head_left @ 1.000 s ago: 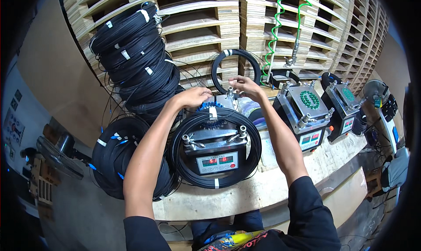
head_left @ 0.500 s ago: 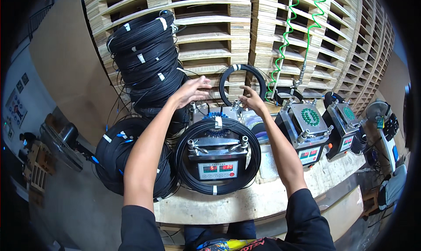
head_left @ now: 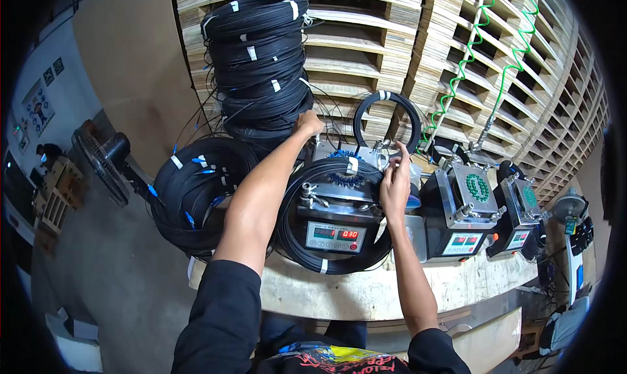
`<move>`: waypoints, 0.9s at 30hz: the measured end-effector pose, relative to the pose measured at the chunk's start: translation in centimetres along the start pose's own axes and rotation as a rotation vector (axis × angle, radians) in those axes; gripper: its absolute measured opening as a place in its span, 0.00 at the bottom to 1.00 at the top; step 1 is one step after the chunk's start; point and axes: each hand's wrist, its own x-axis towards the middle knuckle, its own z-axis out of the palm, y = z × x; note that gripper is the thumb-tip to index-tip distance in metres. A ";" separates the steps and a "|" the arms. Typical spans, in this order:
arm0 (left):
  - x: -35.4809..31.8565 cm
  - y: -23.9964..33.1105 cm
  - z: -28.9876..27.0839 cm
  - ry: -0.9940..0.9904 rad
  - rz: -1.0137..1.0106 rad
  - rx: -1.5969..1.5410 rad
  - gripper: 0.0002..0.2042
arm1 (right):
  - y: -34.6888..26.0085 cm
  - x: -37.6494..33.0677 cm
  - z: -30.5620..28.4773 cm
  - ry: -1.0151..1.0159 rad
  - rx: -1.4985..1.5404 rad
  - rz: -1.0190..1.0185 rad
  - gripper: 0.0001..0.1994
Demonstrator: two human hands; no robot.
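A polishing-type machine (head_left: 338, 212) with a metal top plate and a red-lit display stands before me. A black cable coil (head_left: 324, 265) with white tape hangs around it, its blue-tipped connectors (head_left: 346, 178) set in a ring on top. My left hand (head_left: 308, 123) is closed at the machine's rear left post; what its fingers hold is hidden. My right hand (head_left: 396, 181) is beside the right side, fingers apart and loosely bent, the fingertips near the rear right clamp (head_left: 383, 147). A front left clamp (head_left: 308, 192) stays visible.
Stacked cable coils (head_left: 258, 67) rise at the back left, with another coil pile (head_left: 189, 198) below. A smaller coil (head_left: 413, 113) leans on wooden pallets (head_left: 346, 41). Two similar machines (head_left: 462, 207) (head_left: 516, 198) stand right on the wooden table (head_left: 313, 299). Green air hoses (head_left: 516, 54) hang behind.
My left hand has closed and come down onto the rear left post. The right hand has lowered toward the machine's right side. The view has shifted, and the machine's display reading has changed.
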 end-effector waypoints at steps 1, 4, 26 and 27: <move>0.0 0.8 -0.4 -0.126 -0.081 -0.087 0.16 | 0.4 0.0 -0.3 -0.007 -0.010 0.028 0.27; 2.8 -4.1 -1.2 -0.107 -0.256 -0.146 0.13 | -1.2 -0.1 1.0 -0.044 0.052 0.029 0.27; -3.5 -5.3 1.4 0.344 -0.123 -0.374 0.09 | -2.0 -0.5 0.2 0.083 -0.042 0.051 0.19; -2.8 -5.9 1.8 0.319 -0.134 -0.550 0.09 | -2.0 -0.5 0.3 0.076 -0.049 0.034 0.18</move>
